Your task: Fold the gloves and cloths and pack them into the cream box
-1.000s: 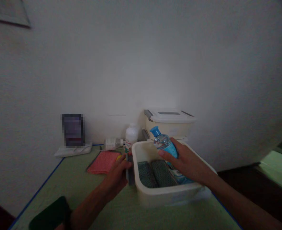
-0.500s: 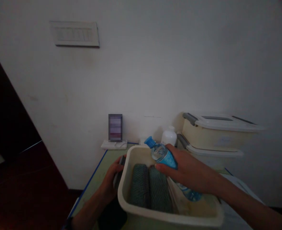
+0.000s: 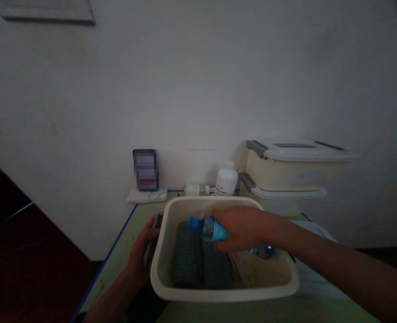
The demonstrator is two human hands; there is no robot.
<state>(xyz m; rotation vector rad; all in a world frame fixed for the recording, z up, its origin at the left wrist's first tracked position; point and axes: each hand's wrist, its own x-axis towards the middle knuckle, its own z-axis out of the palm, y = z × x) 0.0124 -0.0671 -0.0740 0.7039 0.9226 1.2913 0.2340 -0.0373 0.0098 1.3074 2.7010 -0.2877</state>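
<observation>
My right hand is wrapped round a clear plastic bottle with a blue cap and blue label. The bottle lies nearly level inside the cream plastic bin, its cap pointing left. Under the cap end, two rolled dark green textured cloths sit side by side in the bin's left half. Whether the bottle touches them I cannot tell. At the bin's left side, my left hand is closed on a grey latch handle; some of its fingers are hidden.
The bin stands on a green table with blue edging. Behind it are a white bottle, a small clear bottle lying down, and a phone on a white stand. Stacked lidded boxes stand at the right, by the wall.
My right hand has lowered the bottle into the bin and brought it from a steep tilt to nearly level. My left hand stays at the handle. The view has shifted.
</observation>
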